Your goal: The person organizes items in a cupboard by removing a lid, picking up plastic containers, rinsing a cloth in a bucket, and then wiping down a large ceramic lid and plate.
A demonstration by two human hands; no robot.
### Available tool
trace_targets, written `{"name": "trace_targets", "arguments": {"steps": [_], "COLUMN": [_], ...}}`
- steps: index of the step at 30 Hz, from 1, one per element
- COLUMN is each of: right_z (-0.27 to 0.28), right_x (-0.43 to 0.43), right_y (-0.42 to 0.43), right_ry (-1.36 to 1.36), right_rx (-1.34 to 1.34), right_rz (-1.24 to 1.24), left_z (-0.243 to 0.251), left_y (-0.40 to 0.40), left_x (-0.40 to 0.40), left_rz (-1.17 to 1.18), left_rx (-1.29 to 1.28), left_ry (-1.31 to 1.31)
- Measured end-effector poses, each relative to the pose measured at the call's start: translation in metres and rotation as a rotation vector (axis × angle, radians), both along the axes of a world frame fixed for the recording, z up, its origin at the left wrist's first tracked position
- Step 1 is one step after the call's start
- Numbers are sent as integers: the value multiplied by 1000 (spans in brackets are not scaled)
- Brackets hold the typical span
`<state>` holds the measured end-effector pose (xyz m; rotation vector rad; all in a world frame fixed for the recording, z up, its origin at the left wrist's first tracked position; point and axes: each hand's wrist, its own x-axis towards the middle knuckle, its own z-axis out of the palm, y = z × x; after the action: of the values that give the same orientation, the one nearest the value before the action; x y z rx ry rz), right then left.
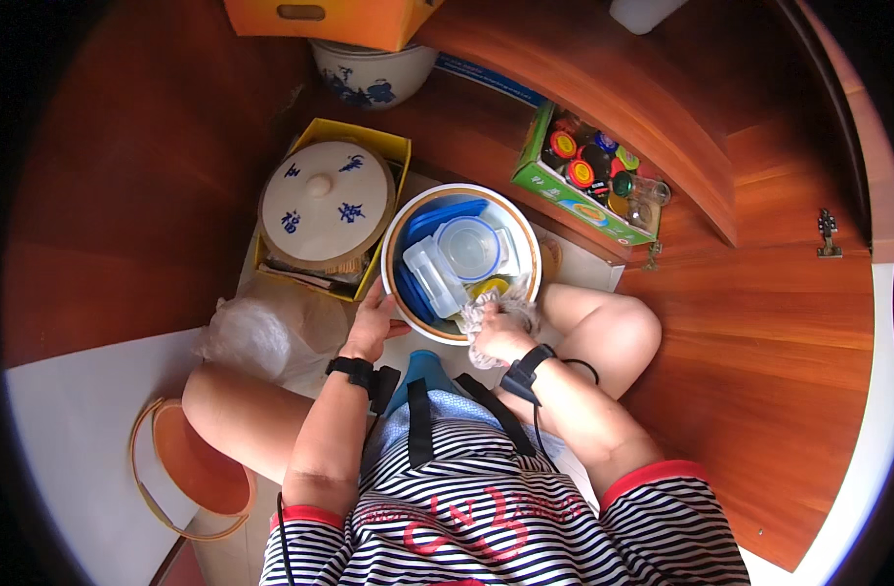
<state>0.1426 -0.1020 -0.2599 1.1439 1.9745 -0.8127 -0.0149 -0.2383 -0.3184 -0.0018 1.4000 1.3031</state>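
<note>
A round white pot [536, 256] with a brown band inside its rim stands before me. Inside it lie a clear plastic tub with a blue rim [469, 249], a clear oblong plastic box [433, 275], blue plastic pieces [447, 214] and something yellow. My left hand [376, 321] touches the pot's outer wall at the lower left, fingers apart, holding nothing else. My right hand [498, 333] grips a bunched pale cloth [480, 315] on the pot's lower right rim. The cloth hides part of the contents.
Left of the pot, a white ceramic lid [326, 205] rests on a yellow box [395, 146]. A clear plastic bag [253, 337] and an orange bucket [198, 461] lie lower left. A green carton [578, 209] of jars is right; a blue-and-white pot [377, 77] stands behind. Wooden cabinet walls enclose both sides.
</note>
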Motion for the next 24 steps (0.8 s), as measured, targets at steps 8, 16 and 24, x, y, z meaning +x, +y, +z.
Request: {"name": "trace_targets", "arguments": {"steps": [8,16,24], "right_z": [-28,-31,-19], "right_x": [-33,-105,-57], "right_y": [-55,-47,-43], "right_ry": [381,727,512], "right_rx": [18,113,26], "right_rz": [-162,-164,286], "left_z": [-21,-18,-16], "left_y": [-16,-25,-27], "left_x": [-8,-20,-14], "left_rz": [147,345,307], "left_rx": [-75,42,-16], "left_ry": [75,29,80]}}
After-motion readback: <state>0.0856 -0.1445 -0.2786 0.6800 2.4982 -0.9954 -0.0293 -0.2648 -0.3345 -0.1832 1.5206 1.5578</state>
